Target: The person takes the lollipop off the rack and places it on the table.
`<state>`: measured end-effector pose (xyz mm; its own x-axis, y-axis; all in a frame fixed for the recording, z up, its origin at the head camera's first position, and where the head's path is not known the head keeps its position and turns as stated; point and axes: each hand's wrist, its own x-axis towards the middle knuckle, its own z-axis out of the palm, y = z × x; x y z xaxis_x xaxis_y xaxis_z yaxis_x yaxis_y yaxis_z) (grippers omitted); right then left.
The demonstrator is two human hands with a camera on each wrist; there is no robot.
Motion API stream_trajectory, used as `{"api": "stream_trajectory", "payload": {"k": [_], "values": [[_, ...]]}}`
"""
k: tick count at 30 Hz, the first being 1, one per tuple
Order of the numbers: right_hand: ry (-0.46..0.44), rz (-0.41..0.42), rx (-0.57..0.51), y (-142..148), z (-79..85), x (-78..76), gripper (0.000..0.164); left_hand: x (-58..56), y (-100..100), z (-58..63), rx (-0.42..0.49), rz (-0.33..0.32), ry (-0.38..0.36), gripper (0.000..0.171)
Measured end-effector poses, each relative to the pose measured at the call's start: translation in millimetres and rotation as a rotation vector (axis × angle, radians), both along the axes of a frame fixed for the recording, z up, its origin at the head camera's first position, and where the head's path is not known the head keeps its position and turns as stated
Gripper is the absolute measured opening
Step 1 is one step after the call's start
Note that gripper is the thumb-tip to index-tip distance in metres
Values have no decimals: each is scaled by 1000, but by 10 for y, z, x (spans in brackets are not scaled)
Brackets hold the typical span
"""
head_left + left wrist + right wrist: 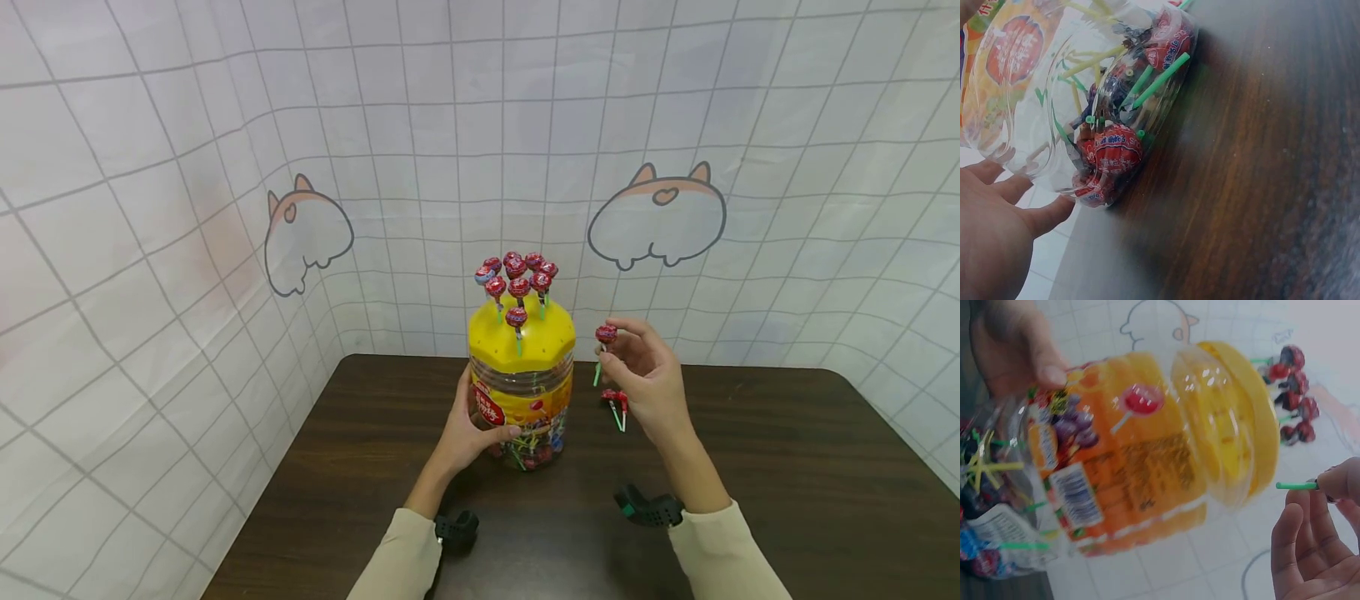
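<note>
A clear plastic lollipop jar (534, 407) with an orange label and a yellow lid (491, 343) stands on the table, partly filled with wrapped lollipops. Several red-wrapped lollipops (518, 287) stick upright out of the lid's holes. My left hand (461, 437) grips the jar's left side, thumb across its front; in the left wrist view the fingers lie along the clear wall. To the right of the lid, my right hand (654, 387) pinches one red lollipop (606, 334), its green stick (1295, 485) pointing down and apart from the jar.
A pair of red lollipops with light sticks (617, 407) lies on the dark wooden table (780, 467) below the right hand. Behind the table hangs a white grid-patterned curtain (480, 125) with dog drawings. Each wrist wears a black strap.
</note>
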<state>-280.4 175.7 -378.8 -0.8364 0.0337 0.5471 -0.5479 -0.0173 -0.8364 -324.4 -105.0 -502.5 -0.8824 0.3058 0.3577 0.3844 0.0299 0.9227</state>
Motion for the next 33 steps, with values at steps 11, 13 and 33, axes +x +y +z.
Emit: {"api": "stream_trajectory", "payload": {"k": [11, 13, 33], "values": [[-46, -15, 9, 256, -171, -26, 41, 17, 30, 5, 20, -5, -1, 114], [-46, -13, -2, 301, -182, -37, 41, 16, 35, 11, 24, -9, 1, 115], [-154, -50, -91, 702, -410, -139, 43, -17, 11, -29, -3, 17, 0, 114]]}}
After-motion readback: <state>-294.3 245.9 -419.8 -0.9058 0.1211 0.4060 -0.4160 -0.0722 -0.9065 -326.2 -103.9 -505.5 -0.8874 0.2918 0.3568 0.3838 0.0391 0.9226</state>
